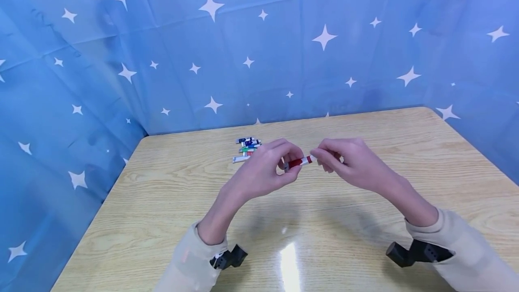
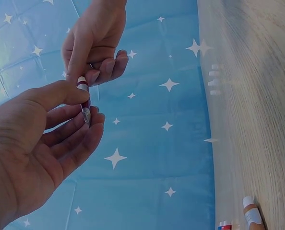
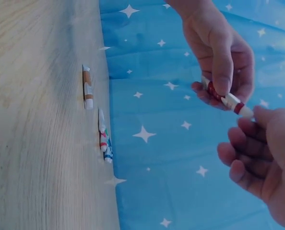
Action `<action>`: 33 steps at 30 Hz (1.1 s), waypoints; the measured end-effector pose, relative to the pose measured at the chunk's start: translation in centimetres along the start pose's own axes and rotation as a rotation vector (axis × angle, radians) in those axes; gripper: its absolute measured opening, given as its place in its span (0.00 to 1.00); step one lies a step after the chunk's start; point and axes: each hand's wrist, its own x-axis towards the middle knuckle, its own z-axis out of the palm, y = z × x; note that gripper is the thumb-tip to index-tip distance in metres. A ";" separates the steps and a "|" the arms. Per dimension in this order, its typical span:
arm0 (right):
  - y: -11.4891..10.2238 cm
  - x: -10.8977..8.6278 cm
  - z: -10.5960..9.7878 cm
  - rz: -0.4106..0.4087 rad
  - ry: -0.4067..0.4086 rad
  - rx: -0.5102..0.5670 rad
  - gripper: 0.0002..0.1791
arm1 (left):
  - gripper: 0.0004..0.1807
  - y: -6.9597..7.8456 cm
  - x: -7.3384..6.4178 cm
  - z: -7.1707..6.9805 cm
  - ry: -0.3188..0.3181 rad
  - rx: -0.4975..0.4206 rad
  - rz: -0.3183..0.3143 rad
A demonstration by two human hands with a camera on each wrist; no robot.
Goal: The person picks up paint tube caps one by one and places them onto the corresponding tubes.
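A small paint tube (image 1: 298,162) with a red and white label is held above the table between the two hands. My left hand (image 1: 265,168) pinches its body between thumb and fingers, the crimped end towards the palm. At the other end, my right hand (image 1: 354,161) has thumb and index finger on the white cap (image 3: 246,112); its other fingers are loosely curled in the right wrist view. Behind the left hand, several more paint tubes (image 1: 249,142) lie in a small group on the table, partly hidden by that hand.
The wooden table (image 1: 162,202) spreads under both arms. A blue curtain (image 1: 263,48) with white stars stands along its back and left edges. An orange-brown tube (image 3: 88,88) lies apart from the others in the right wrist view.
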 end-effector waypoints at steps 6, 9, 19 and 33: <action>-0.1 -0.3 -0.5 0.069 -0.054 0.028 0.06 | 0.08 -0.1 -0.1 -0.3 0.010 -0.020 -0.017; -0.2 -0.3 -0.7 0.052 -0.063 0.052 0.10 | 0.08 -0.2 -0.1 -0.4 0.018 -0.018 -0.019; -0.2 0.0 -0.2 0.002 -0.044 0.047 0.10 | 0.09 -0.1 -0.1 -0.4 0.014 0.003 -0.022; 0.0 -0.1 0.7 -0.009 -0.105 -0.027 0.10 | 0.06 0.2 -0.1 -0.4 -0.003 0.024 -0.035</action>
